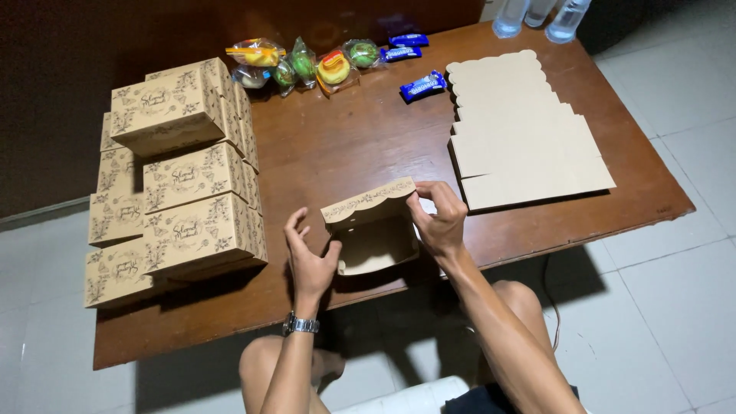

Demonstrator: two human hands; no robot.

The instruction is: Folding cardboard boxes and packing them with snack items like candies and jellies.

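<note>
Head view shows my two hands on a half-folded cardboard box [373, 234] near the front edge of the bench [345, 146]. My right hand [439, 218] pinches the corner of the box's printed lid flap between thumb and fingertips; my left hand [308, 257] is partly spread, thumb against the box's left wall. I judge the box light and thin, stiff along its creases but easy to dent or tear, so I would hold it at the folded edges and corners, not on the flat panels. Finished boxes [180, 180] are stacked to my left, flat blanks [525, 138] to my right, wrapped snacks [307, 65] beyond.
</note>
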